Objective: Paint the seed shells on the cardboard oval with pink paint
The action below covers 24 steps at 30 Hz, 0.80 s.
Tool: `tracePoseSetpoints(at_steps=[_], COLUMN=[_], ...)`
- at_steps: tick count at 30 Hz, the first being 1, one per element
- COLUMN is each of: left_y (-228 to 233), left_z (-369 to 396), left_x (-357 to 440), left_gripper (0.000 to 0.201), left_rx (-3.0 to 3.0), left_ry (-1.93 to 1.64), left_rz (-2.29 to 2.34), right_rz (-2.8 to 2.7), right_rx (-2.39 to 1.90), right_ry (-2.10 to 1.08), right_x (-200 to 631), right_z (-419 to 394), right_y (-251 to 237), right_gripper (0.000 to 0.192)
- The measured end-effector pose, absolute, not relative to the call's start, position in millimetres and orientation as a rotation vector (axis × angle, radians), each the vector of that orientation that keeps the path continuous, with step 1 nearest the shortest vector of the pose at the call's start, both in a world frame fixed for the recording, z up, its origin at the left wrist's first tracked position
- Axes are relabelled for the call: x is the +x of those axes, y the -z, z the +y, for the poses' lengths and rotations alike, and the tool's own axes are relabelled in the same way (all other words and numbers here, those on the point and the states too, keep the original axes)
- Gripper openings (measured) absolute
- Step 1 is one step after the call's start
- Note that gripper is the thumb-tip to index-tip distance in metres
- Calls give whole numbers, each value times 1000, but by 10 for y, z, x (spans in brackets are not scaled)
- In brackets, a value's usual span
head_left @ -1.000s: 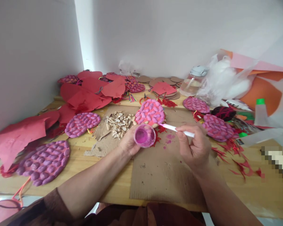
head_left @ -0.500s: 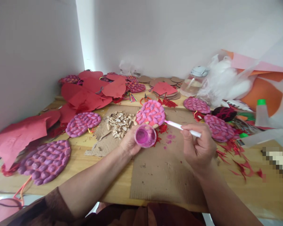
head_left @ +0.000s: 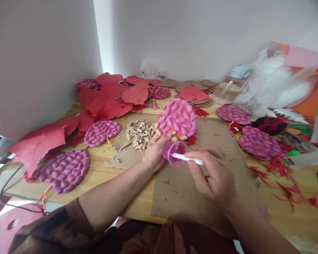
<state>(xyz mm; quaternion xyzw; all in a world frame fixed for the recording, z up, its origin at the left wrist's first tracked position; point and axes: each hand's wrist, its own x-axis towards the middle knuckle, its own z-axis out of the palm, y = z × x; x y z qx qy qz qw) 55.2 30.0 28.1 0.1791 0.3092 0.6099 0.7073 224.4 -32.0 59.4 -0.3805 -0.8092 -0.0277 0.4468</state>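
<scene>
Dipping into the small clear cup of pink paint (head_left: 174,152), the white brush (head_left: 188,158) lies with its tip inside the tilted rim. The left hand (head_left: 155,151) is curled around the cup from the side and holds it just above the cardboard sheet (head_left: 201,190) on the counter (head_left: 100,169). The right hand (head_left: 213,176) pinches the brush handle between thumb and fingers, closed on it, with the other fingers loosely bent.

Just beyond the cup lies the round shell-covered disc (head_left: 178,118). Most of its shells look pink or purple, but a few along its near edge, close to the left hand's fingertips, still show bare tan, so I would judge this piece nearly coated, with that lower rim left to do.

Beside it on the left sits a loose heap of unpainted shells (head_left: 140,131) on torn cardboard. Farther out, several discs look fully coloured: one by the heap (head_left: 102,132), a larger one toward the near left edge (head_left: 66,170), and two on the right (head_left: 259,143). Plain brown cardboard rounds (head_left: 198,84) are stacked at the back by the wall, with no shells on them that I can see. Red paper cut-outs (head_left: 106,102) crowd the left side, and red scraps (head_left: 283,176) are scattered to the right.
</scene>
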Motion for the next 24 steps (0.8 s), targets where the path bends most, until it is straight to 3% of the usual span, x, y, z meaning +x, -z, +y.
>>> tracePoseSetpoints(at_steps=[8,24], left_y=[-280,-233], left_z=[276,315], left_x=[575,518], left_gripper=[21,20], left_rx=[423,377], left_ry=[-1364,-1294], left_rz=[711,716], right_rz=[-2013,-1933], right_rx=[-952,-944], right_ry=[133,-91], right_x=[2167,2241], right_z=[-298,-333], right_y=[-488,-571], right_gripper=[10,10])
